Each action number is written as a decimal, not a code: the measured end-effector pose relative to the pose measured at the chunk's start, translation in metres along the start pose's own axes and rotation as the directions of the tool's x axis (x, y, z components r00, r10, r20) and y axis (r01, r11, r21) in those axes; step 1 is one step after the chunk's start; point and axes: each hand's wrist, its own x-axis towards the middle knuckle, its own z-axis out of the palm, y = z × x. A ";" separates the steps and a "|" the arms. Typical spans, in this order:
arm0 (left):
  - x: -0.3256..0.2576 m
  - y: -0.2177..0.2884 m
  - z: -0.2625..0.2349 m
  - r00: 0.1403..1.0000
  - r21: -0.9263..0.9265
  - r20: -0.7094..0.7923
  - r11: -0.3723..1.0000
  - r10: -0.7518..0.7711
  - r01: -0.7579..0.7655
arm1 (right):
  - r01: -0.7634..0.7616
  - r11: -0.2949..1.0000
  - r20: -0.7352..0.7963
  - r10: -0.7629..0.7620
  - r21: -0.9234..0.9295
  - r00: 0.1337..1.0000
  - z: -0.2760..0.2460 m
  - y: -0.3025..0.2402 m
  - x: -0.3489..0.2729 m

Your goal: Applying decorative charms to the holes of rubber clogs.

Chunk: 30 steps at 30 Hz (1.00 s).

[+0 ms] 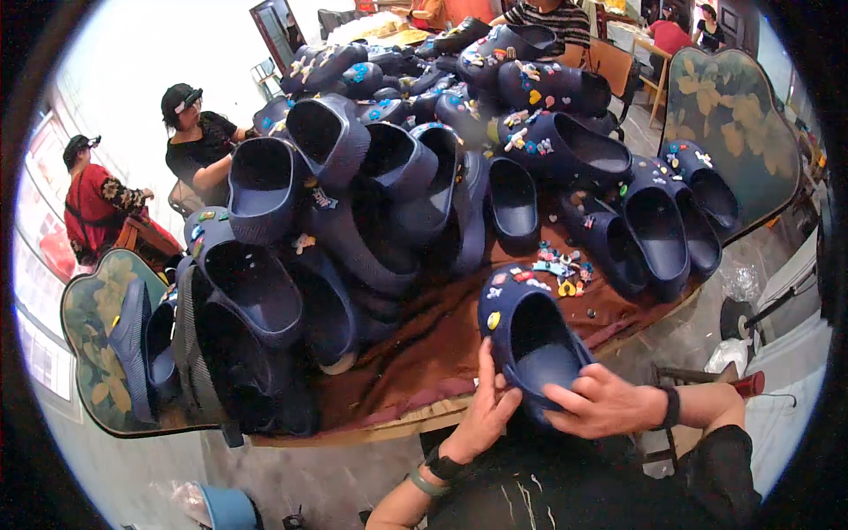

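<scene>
A dark navy clog with small colourful charms on its toe is between my hands at the table's near edge, its opening turned toward me. My right hand grips it at the heel, fingertips over the rim and inside. Along its left side my left hand steadies it, index finger stretched up the outer wall and thumb near the heel. Just beyond the toe lie loose charms in a small cluster on the brown cloth.
A high heap of navy clogs covers the table's left and back. More clogs stand at the right, before a floral panel. A blue bucket sits on the floor at lower left. Other people are beyond the table.
</scene>
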 end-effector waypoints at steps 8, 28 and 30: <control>-0.021 0.017 -0.054 0.894 -0.137 -0.174 0.909 -0.413 0.394 | 0.128 0.883 -0.174 -0.054 0.452 0.983 0.067 -0.014 0.017; -0.049 -0.002 -0.148 0.999 0.911 -0.033 0.412 0.040 0.014 | -0.282 0.855 0.055 0.287 0.435 0.956 0.106 0.080 -0.050; -0.052 0.008 -0.134 0.999 0.949 0.011 0.316 -0.049 0.004 | -0.294 0.830 0.052 0.307 0.474 0.950 0.112 0.053 -0.047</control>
